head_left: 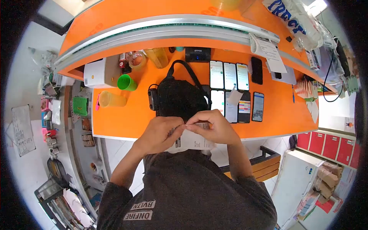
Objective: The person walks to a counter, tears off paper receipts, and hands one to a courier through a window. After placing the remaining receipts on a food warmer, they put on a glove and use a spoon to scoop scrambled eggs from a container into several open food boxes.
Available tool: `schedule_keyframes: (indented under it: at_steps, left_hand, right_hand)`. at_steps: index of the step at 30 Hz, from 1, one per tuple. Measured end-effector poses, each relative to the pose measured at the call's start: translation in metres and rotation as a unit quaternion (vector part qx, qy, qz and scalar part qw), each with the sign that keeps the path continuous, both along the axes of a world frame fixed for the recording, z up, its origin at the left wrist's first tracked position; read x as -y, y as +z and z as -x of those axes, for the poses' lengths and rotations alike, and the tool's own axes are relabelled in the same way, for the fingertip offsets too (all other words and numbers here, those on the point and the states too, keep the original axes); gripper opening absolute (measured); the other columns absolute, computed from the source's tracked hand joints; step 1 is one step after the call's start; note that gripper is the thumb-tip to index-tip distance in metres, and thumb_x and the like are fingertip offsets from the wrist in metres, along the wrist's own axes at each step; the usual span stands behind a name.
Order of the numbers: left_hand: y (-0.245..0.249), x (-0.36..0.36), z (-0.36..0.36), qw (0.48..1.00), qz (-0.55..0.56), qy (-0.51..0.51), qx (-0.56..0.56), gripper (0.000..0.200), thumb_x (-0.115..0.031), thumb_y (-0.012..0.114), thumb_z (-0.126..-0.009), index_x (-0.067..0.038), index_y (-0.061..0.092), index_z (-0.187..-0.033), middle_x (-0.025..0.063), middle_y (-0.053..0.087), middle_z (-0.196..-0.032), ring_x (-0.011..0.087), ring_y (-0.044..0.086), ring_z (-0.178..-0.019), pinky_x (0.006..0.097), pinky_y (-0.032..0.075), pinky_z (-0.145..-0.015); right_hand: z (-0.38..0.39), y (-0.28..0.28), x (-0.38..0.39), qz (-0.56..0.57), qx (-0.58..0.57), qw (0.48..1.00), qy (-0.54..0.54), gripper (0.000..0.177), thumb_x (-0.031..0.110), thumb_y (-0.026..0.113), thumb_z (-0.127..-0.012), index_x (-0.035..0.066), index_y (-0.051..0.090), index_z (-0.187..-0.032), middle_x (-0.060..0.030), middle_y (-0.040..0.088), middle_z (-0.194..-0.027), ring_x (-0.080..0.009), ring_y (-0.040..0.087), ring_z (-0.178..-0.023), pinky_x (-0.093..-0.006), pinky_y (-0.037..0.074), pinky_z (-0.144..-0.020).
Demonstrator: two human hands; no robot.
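- Pinching the top edge of a printed receipt [191,142] with the left hand [159,134], thumb and forefinger pressed together on the paper.
- Pinching the same edge just beside it with the right hand [216,128], fingertips of both hands almost touching.
- Holding the receipt in the air in front of the chest, over the near edge of the orange counter [122,120], lower part hanging down towards the dark shirt.
- Directly behind the hands, on the counter: a black bag [178,97] with its strap looped upward, partly hidden by the knuckles.
- Right of the bag: two rows of phones [230,76], most screens lit, plus a dark phone [257,70] set a little apart.
- Left of the bag: a green cup [126,82], a yellow cup [111,99] lying on its side, and a white box [99,73].
- Hanging from the rail above the phones: another paper slip [270,53].
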State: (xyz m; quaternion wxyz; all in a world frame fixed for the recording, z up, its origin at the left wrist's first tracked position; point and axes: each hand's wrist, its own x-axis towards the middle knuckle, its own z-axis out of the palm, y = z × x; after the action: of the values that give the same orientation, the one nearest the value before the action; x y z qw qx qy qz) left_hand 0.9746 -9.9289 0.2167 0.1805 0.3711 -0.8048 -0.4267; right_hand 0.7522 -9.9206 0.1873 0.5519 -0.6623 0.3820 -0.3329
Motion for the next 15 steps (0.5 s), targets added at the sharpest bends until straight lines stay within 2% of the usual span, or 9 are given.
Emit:
schedule_keyframes:
  at_steps: [2,3,4,5,6,9,12,13,15]
  left_hand:
    - [-0.003,-0.002,0.0,1.0,-0.001,0.005,-0.003,0.021,-0.015,0.053,-0.097,0.0,0.057,-0.082,0.0187,0.053,-0.071,0.0353,0.057,-0.066,0.0413,0.044,-0.06]
    - [-0.004,-0.001,0.0,0.998,-0.055,0.005,-0.034,0.022,-0.015,0.052,-0.098,0.0,0.056,-0.082,0.0166,0.051,-0.07,0.0312,0.054,-0.063,0.0382,0.043,-0.059]
    - [-0.005,-0.001,-0.001,0.992,-0.11,0.006,-0.065,0.023,-0.015,0.052,-0.098,0.0,0.055,-0.081,0.0145,0.05,-0.068,0.0271,0.051,-0.06,0.0352,0.042,-0.059]
    - [-0.009,0.0,-0.002,0.992,-0.109,0.011,-0.064,0.023,-0.015,0.052,-0.098,0.0,0.055,-0.081,0.0145,0.05,-0.068,0.0271,0.051,-0.06,0.0352,0.042,-0.059]
    - [-0.014,0.002,-0.004,0.989,-0.133,0.008,-0.071,0.022,-0.015,0.051,-0.099,0.0,0.056,-0.083,0.0146,0.051,-0.068,0.0286,0.053,-0.06,0.0356,0.042,-0.058]
    - [-0.013,0.003,-0.009,0.985,-0.154,0.02,-0.079,0.021,-0.015,0.05,-0.1,-0.001,0.057,-0.085,0.015,0.052,-0.067,0.0312,0.055,-0.06,0.037,0.042,-0.057]
    - [0.002,0.003,-0.009,0.992,-0.104,0.018,-0.066,0.022,-0.015,0.051,-0.099,-0.001,0.057,-0.084,0.0159,0.053,-0.067,0.0336,0.057,-0.063,0.0391,0.042,-0.058]
    - [0.006,0.002,-0.008,0.997,-0.06,0.005,-0.05,0.022,-0.016,0.052,-0.099,-0.002,0.057,-0.084,0.0165,0.053,-0.067,0.035,0.058,-0.064,0.0402,0.042,-0.058]
    - [0.006,0.001,-0.009,0.999,-0.035,-0.01,-0.04,0.023,-0.017,0.051,-0.099,-0.001,0.056,-0.083,0.016,0.052,-0.067,0.0327,0.056,-0.063,0.0387,0.042,-0.059]
  right_hand:
    - [-0.003,-0.003,-0.003,0.073,0.01,0.997,-0.017,0.008,0.004,0.074,-0.083,0.002,0.071,-0.09,-0.0083,0.068,-0.08,-0.0179,0.064,-0.072,-0.0303,0.051,-0.063]
    - [-0.004,-0.001,-0.006,0.072,0.011,0.997,-0.014,0.008,0.004,0.074,-0.083,0.002,0.071,-0.09,-0.0083,0.068,-0.08,-0.0179,0.064,-0.072,-0.0303,0.051,-0.063]
    - [-0.005,0.005,-0.011,0.156,-0.039,0.986,-0.035,0.011,0.003,0.075,-0.08,0.002,0.071,-0.091,-0.0081,0.067,-0.081,-0.0192,0.064,-0.073,-0.0307,0.051,-0.063]
    - [-0.006,0.011,-0.015,0.24,-0.088,0.965,-0.056,0.015,0.002,0.075,-0.078,0.002,0.07,-0.092,-0.008,0.066,-0.081,-0.0204,0.064,-0.073,-0.0311,0.051,-0.062]
    - [-0.006,0.014,-0.021,0.24,-0.084,0.966,-0.053,0.015,0.002,0.075,-0.078,0.002,0.07,-0.092,-0.008,0.066,-0.081,-0.0204,0.064,-0.073,-0.0311,0.051,-0.062]
    - [-0.002,0.02,-0.031,0.348,-0.127,0.928,-0.044,0.018,0.003,0.069,-0.079,0.002,0.067,-0.096,-0.0106,0.065,-0.091,-0.027,0.064,-0.081,-0.0398,0.053,-0.066]
    - [0.0,0.02,-0.024,0.298,-0.084,0.95,-0.043,0.016,0.006,0.069,-0.081,0.003,0.066,-0.096,-0.011,0.065,-0.091,-0.0279,0.063,-0.08,-0.0391,0.053,-0.067]
    - [0.001,0.018,-0.016,0.199,-0.053,0.978,0.012,0.021,0.012,0.072,-0.081,0.002,0.064,-0.099,-0.0109,0.066,-0.091,-0.0246,0.064,-0.08,-0.0372,0.052,-0.067]
    - [0.001,0.014,0.004,-0.004,0.01,0.993,0.12,0.035,0.025,0.078,-0.082,0.002,0.062,-0.104,-0.0106,0.068,-0.091,-0.0182,0.066,-0.08,-0.0334,0.051,-0.067]
